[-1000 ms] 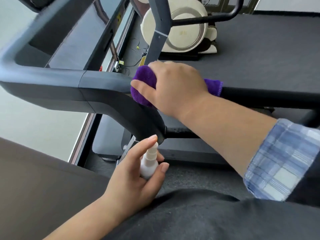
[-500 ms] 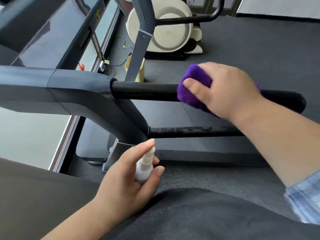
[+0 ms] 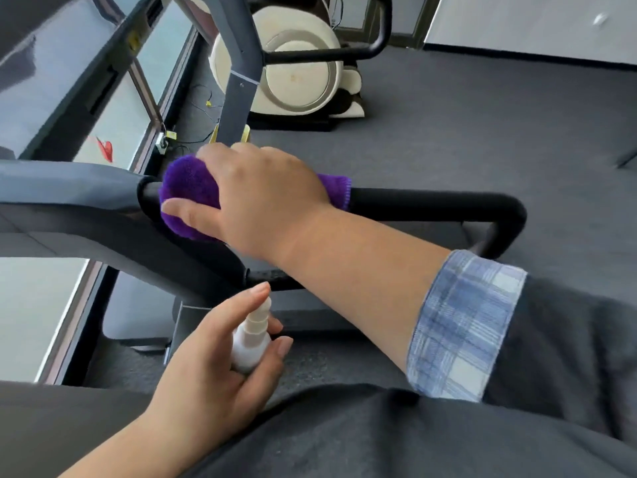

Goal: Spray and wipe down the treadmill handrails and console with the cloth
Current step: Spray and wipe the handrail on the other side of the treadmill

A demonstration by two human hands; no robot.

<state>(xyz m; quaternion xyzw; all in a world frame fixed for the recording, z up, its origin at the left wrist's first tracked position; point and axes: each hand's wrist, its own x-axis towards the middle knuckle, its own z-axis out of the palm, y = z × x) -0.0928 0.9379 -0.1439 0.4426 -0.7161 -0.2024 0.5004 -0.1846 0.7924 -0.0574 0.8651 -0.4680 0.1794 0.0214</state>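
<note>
Right hand (image 3: 262, 198) curled over a purple microfibre cloth (image 3: 189, 194), fingers wrapped around it and pressing it onto the black foam handrail (image 3: 431, 205). Cloth bunched at the inner end of the grip, right where the foam meets the grey moulded arm (image 3: 69, 198) of the treadmill, with a hemmed corner poking out on the far side of the wrist. Left hand (image 3: 213, 367) lower and nearer the body, closed around a small white spray bottle (image 3: 251, 336), index finger resting on top of the pump, nozzle pointing up toward the frame; apart from the rail, not touching it.

Beyond the hands: bare foam running out to the rounded bend at the rail's end, grey carpeted floor (image 3: 482, 115) underneath, a cream-coloured machine (image 3: 293, 74) further back by the window.

Judging by this: wiping under way on this one handrail. Impossible to tell whether the foam past the cloth is already wiped. Console out of view, so probably yet to do, along with the opposite rail.
</note>
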